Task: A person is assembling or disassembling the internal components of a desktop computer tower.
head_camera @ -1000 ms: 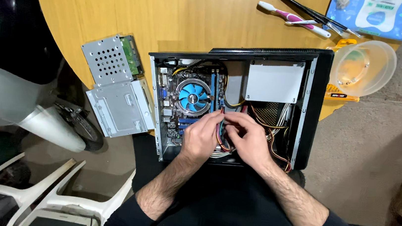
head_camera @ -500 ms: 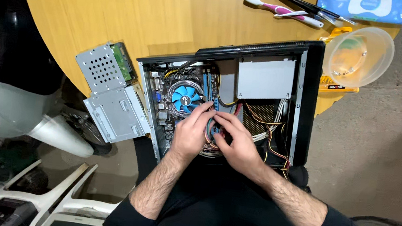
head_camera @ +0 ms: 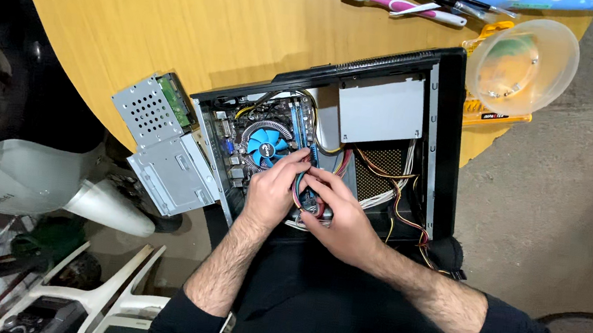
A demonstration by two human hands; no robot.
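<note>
1. Drive cage [head_camera: 166, 147], grey metal, lies off the case's left side at the bench [head_camera: 143, 18] edge; out of the way.
2. Blue cooler fan [head_camera: 267, 146] sits just left of the work; keep fingers off its blades.
3. Left hand [head_camera: 270, 194]: grip closed, fingertips pinching the cable bundle [head_camera: 303, 189] inside the open computer case [head_camera: 447, 131].
4. Right hand [head_camera: 341, 219]: grip curled on the same bundle, partly hidden. Judgement: pull by the plug, not the wires.
5. Power supply [head_camera: 381, 111] and loose wires [head_camera: 396, 199] lie right; avoid snagging.
</note>
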